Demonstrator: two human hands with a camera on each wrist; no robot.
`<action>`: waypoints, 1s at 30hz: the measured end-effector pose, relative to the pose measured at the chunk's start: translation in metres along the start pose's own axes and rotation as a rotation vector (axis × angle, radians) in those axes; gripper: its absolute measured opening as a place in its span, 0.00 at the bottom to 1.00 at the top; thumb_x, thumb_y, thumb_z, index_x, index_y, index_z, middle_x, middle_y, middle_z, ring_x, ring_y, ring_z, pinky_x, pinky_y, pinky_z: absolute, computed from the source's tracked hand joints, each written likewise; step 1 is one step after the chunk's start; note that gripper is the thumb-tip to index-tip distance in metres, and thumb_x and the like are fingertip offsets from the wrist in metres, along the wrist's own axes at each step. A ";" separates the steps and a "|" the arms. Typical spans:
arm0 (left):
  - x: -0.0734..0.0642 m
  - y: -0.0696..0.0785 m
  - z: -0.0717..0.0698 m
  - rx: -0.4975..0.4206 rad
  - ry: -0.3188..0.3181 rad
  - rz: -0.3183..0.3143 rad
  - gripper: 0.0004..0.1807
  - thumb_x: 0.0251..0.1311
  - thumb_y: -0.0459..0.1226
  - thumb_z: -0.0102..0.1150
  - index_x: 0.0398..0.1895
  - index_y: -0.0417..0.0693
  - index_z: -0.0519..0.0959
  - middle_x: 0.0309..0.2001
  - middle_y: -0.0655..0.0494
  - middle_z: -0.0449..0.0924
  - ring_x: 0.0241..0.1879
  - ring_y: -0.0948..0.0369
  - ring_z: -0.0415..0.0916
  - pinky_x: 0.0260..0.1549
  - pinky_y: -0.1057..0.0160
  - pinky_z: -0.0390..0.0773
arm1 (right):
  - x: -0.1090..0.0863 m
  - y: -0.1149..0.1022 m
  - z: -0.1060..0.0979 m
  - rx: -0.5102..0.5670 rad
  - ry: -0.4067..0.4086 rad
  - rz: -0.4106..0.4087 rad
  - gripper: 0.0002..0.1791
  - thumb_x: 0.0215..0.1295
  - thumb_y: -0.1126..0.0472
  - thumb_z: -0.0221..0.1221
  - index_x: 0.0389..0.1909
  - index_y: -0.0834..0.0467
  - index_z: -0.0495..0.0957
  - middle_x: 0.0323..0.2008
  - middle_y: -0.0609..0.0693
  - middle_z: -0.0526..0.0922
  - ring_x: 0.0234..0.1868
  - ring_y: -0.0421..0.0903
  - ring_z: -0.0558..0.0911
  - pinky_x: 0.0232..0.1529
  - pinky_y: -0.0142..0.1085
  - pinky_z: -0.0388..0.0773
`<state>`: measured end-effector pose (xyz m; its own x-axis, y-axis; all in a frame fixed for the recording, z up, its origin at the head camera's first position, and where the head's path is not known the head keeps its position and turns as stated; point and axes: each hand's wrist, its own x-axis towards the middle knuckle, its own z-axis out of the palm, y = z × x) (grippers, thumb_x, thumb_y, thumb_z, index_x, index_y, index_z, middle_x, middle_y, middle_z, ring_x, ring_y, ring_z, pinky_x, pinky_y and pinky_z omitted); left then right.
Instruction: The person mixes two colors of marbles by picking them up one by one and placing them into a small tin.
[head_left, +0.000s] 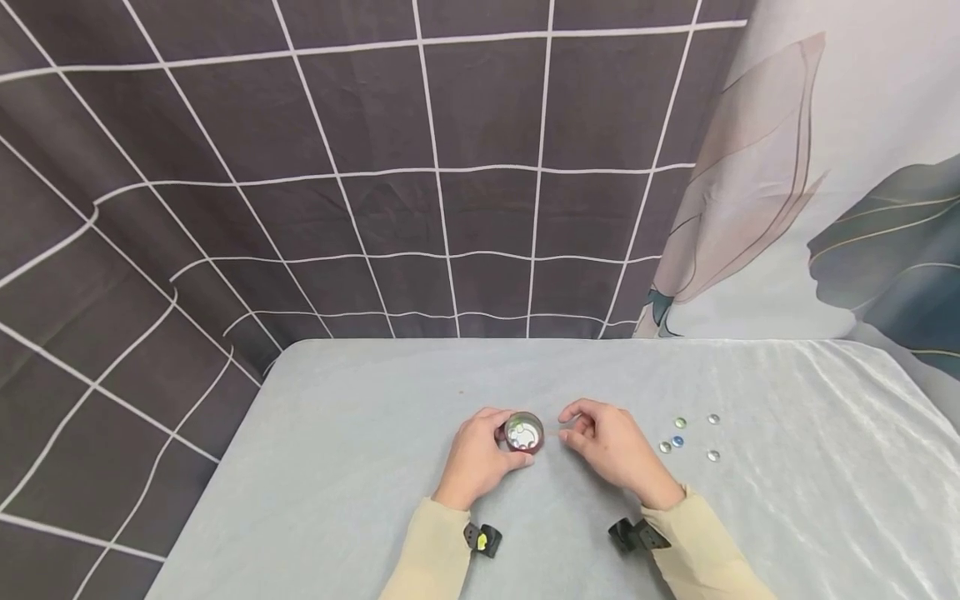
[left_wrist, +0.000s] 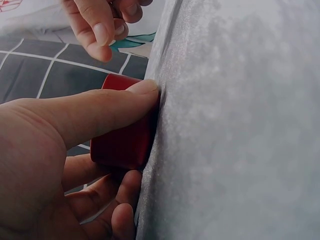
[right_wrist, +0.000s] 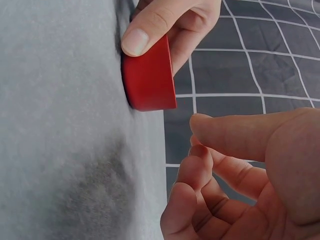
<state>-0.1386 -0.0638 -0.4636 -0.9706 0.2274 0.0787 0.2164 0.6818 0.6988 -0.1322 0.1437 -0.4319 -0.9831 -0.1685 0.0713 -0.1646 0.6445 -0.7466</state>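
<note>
A small red cup [right_wrist: 152,82] stands upright on the cloth-covered table, and in the head view several shiny round pieces [head_left: 523,437] lie inside it. My left hand [head_left: 480,454] grips the cup from its left side, thumb on the near wall and fingers around the far side. Just right of the cup, my right hand [head_left: 611,442] hovers with thumb and forefinger apart and the other fingers loosely bent. Nothing shows between its fingertips in the right wrist view. Farther right lie loose glass pebbles: a green one [head_left: 680,422], a blue one [head_left: 678,442] and several clear ones [head_left: 713,456].
A pale grey velvety cloth [head_left: 337,500] covers the table. Behind and to the left hangs a dark curtain [head_left: 487,208] with a white grid, and a leaf-patterned curtain [head_left: 780,275] hangs at the back right.
</note>
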 end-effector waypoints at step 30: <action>-0.001 -0.002 0.000 -0.009 0.008 0.007 0.30 0.45 0.39 0.81 0.54 0.43 0.83 0.51 0.53 0.82 0.50 0.55 0.79 0.53 0.53 0.76 | -0.005 0.008 -0.014 -0.025 0.047 0.004 0.06 0.61 0.66 0.67 0.38 0.59 0.82 0.22 0.42 0.76 0.22 0.37 0.72 0.27 0.33 0.69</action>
<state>-0.1380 -0.0654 -0.4657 -0.9700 0.2260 0.0894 0.2220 0.6742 0.7044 -0.1301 0.1602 -0.4285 -0.9863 -0.1311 0.1000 -0.1623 0.6635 -0.7304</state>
